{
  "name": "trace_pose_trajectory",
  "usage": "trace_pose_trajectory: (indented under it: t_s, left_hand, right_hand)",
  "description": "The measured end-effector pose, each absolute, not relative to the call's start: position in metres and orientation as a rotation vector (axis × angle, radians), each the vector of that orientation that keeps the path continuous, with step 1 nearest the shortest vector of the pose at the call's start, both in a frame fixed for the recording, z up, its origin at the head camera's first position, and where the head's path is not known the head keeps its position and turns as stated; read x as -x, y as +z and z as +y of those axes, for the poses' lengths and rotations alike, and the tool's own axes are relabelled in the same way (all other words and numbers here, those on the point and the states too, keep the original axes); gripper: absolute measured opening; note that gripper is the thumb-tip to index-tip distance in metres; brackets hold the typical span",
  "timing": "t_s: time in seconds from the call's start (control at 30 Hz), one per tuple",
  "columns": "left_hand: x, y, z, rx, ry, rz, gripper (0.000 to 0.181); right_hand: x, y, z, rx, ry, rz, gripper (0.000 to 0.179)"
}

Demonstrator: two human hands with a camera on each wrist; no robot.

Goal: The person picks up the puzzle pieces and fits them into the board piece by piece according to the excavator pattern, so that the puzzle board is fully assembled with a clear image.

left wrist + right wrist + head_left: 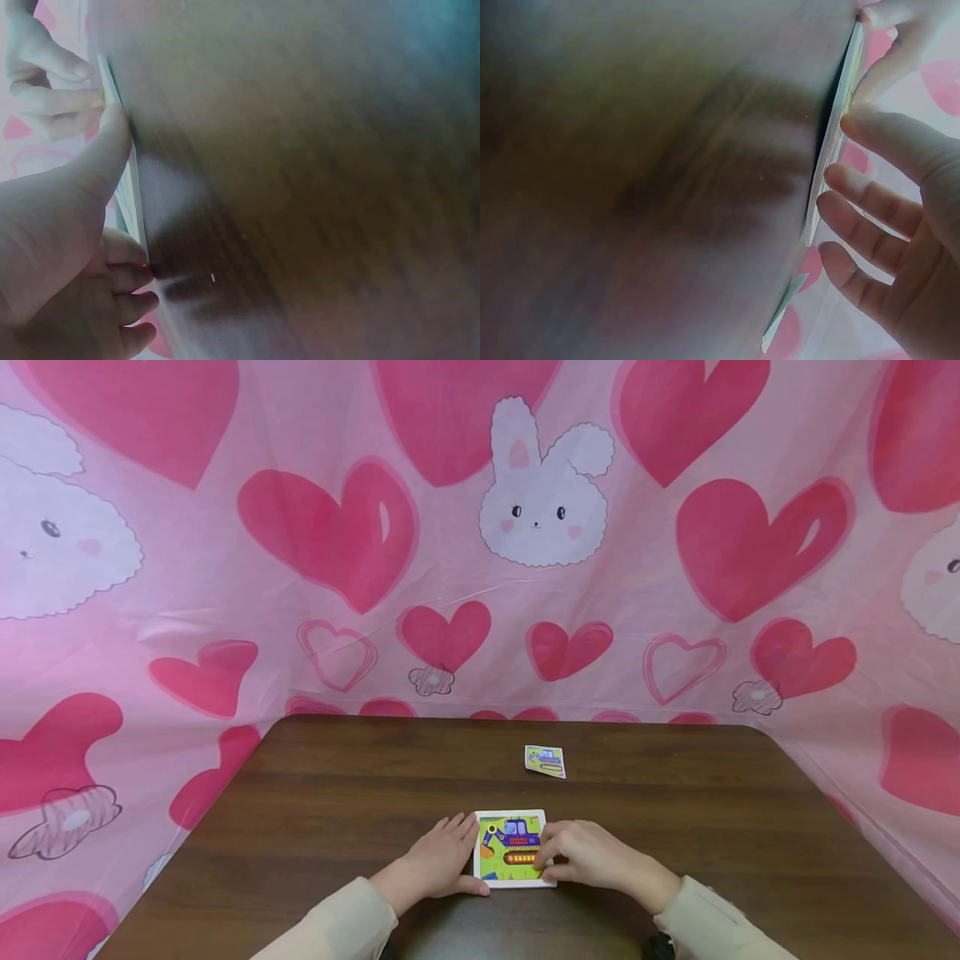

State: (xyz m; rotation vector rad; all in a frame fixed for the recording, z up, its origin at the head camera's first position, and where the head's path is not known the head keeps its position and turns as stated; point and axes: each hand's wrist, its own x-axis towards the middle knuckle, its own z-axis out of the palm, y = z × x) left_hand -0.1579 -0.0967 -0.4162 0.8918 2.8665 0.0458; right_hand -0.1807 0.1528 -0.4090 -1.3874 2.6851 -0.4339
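Observation:
A white-framed puzzle board (512,884) with a purple excavator on green lies flat on the table. My left hand (438,862) rests along its left side with fingers extended, the thumb reaching to the front edge. From the right, my right hand (588,858) touches the picture's right part with bent fingertips, and its thumb is at the front right corner. In the right wrist view the fingers (862,225) are spread and loosely bent at the board's edge (832,142). Any loose piece under those fingertips is hidden.
A small card (545,761) with a similar excavator picture lies farther back, one edge curled up. The dark wooden table (360,777) meets a pink cloth (450,568) with hearts and rabbits behind and at the sides.

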Motion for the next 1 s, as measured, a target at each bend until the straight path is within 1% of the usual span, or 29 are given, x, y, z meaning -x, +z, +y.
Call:
trace_pose_trajectory:
  t_s: [0.3, 0.8, 1.0]
  left_hand:
    - [0.159, -0.417, -0.097, -0.915, 0.041, 2.861, 0.089]
    - [0.159, -0.419, -0.099, -0.863, 0.133, 2.834, 0.091]
    - [0.16, -0.414, -0.107, -0.826, 0.264, 2.825, 0.092]
  right_hand:
    - [0.182, -0.409, 0.152, 1.446, -0.388, 2.702, 0.007]
    - [0.182, -0.409, 0.153, 1.382, -0.431, 2.662, 0.009]
    - [0.185, -0.395, 0.166, 1.408, -0.517, 2.733, 0.012]
